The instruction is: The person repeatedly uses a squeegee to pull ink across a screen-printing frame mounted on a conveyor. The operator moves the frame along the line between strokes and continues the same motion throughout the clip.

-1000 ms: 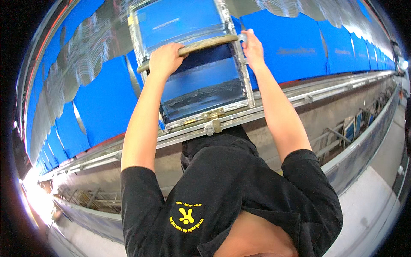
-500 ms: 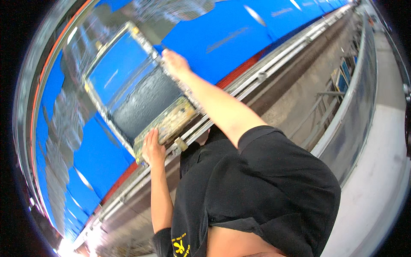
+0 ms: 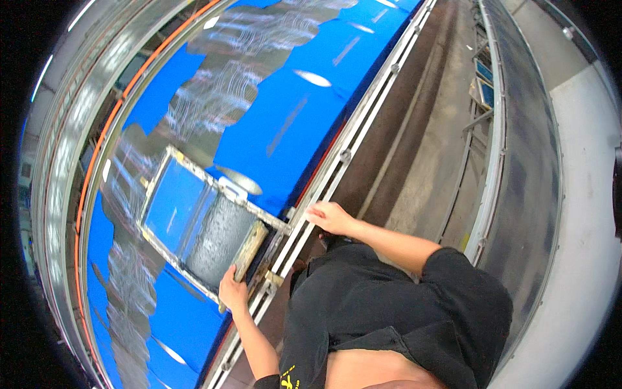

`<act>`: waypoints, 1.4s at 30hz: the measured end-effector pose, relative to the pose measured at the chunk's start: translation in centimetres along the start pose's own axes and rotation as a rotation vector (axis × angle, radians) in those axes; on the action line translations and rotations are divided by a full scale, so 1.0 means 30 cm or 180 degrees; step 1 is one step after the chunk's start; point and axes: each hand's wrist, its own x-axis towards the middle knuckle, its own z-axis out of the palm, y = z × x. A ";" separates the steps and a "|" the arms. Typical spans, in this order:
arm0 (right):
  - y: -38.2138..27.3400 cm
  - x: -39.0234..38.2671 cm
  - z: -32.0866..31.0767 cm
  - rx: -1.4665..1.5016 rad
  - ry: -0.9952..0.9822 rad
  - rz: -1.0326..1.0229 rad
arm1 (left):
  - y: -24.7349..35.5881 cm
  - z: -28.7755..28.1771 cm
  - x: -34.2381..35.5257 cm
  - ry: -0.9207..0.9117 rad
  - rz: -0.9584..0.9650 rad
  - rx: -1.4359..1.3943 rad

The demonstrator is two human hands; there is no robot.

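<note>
The bar point(image 3: 251, 250) lies across the end of the framed screen point(image 3: 267, 218) nearest the body, its long axis slanting from upper right to lower left. The screen's own long axis runs from upper left to lower right, over blue cloth point(image 3: 259, 139) beside a metal rail point(image 3: 370, 111). The left hand point(image 3: 233, 293) is closed around the bar's lower end, one digit along its top; the remaining fingers are hidden. The right hand point(image 3: 329, 218) is loosely curled over the rail, with nothing visible in it; whether it touches the rail cannot be told. Shadow obscures the frame's near edge. Half a second ago the right hand was at the frame's side; a second ago the bar crossed the screen's middle.
</note>
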 end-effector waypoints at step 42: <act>-0.652 1.019 0.496 -0.2280 -0.0963 -0.2945 | -0.495 -0.327 0.567 -0.0225 0.0000 0.0286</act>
